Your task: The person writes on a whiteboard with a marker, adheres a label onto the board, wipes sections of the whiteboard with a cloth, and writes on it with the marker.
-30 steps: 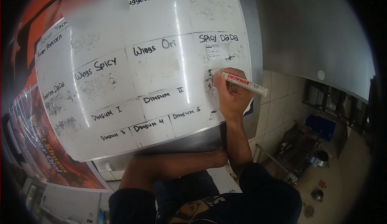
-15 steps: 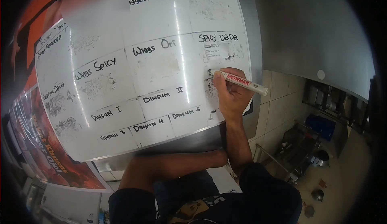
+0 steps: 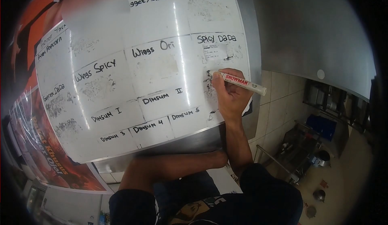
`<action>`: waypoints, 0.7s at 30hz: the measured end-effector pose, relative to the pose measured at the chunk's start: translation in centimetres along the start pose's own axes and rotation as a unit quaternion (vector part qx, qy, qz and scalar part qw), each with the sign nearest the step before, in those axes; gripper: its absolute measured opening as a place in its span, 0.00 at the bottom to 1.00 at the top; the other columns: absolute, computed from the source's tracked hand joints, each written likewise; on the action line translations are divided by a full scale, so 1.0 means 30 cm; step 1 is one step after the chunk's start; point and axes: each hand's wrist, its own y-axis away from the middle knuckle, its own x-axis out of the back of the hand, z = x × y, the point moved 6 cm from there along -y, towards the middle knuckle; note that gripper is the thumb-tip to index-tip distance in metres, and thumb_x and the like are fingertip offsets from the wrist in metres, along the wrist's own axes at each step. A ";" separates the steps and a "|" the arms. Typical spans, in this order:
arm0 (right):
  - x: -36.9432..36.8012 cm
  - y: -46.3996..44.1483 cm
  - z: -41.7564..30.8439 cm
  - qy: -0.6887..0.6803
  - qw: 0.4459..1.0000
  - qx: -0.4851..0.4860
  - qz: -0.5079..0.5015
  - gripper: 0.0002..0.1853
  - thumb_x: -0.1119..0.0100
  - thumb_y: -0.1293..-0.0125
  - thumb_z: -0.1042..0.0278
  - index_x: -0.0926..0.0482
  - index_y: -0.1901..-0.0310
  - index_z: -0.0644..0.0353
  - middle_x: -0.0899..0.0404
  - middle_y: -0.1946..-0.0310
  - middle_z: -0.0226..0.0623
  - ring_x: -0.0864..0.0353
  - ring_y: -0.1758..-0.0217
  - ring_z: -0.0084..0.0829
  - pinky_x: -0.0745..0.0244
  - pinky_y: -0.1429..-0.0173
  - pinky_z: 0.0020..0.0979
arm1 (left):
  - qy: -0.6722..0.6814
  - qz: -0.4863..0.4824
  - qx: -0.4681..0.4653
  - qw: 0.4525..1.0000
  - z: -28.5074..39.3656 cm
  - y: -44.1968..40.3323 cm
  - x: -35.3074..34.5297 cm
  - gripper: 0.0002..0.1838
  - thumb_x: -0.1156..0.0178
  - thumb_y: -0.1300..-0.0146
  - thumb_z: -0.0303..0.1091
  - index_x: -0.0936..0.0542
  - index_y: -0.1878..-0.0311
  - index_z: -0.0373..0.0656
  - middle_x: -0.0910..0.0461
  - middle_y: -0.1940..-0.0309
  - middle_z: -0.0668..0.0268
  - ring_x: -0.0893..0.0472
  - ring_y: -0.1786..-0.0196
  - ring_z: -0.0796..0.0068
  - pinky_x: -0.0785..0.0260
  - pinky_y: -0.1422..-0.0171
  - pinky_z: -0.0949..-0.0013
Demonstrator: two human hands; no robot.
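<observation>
My right hand (image 3: 231,93) is closed around a white marker (image 3: 244,83) with red "SNOWMAN" lettering, its tip end at the whiteboard (image 3: 157,77) beside smudged black marks. Just above is a small printed label (image 3: 215,52) under the words "Spicy DaDa". My left forearm lies across below the board, and my left hand (image 3: 221,159) is by my right forearm with its fingers hidden. Handwritten names in black, such as "Wings Ori" and "Dimsum II", fill the ruled boxes of the board.
A red and orange poster (image 3: 60,152) hangs at the left. A grey metal panel (image 3: 319,35) stands at the right, above a tiled wall (image 3: 279,91). Lower right, a rack holds a blue item (image 3: 320,128), with metal pots (image 3: 319,195) near it.
The board and my right hand with the marker appear shifted slightly left in the view. My grip on the marker looks the same.
</observation>
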 end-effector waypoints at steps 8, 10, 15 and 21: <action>0.001 0.002 0.000 0.016 1.000 0.012 -0.006 0.07 0.32 0.40 0.77 0.21 0.62 0.67 0.19 0.76 0.31 0.21 0.75 0.15 0.25 0.72 0.18 | 0.035 -0.041 0.027 0.998 -0.018 -0.023 -0.045 0.12 0.45 0.43 0.32 0.14 0.63 0.40 0.16 0.60 0.52 0.17 0.53 0.61 0.30 0.40 0.61; -0.002 0.000 -0.013 0.007 1.000 0.010 -0.009 0.07 0.32 0.40 0.77 0.21 0.62 0.67 0.19 0.76 0.31 0.21 0.75 0.16 0.25 0.72 0.17 | 0.038 -0.041 0.025 0.998 -0.011 -0.008 -0.022 0.12 0.45 0.43 0.32 0.14 0.63 0.40 0.16 0.59 0.52 0.17 0.53 0.61 0.30 0.40 0.61; -0.004 -0.001 -0.013 0.000 1.000 0.012 -0.009 0.07 0.33 0.40 0.78 0.21 0.62 0.67 0.20 0.76 0.31 0.21 0.75 0.16 0.25 0.73 0.18 | 0.091 0.002 0.036 0.995 -0.024 -0.010 -0.025 0.14 0.45 0.43 0.32 0.16 0.60 0.35 0.18 0.56 0.48 0.18 0.52 0.56 0.30 0.40 0.60; -0.002 0.000 -0.015 0.000 1.000 0.018 -0.019 0.06 0.35 0.39 0.81 0.20 0.61 0.68 0.18 0.74 0.35 0.18 0.74 0.18 0.23 0.71 0.17 | 0.062 -0.040 0.027 0.997 -0.021 -0.022 -0.050 0.13 0.44 0.46 0.31 0.15 0.61 0.37 0.17 0.59 0.48 0.17 0.53 0.57 0.30 0.40 0.60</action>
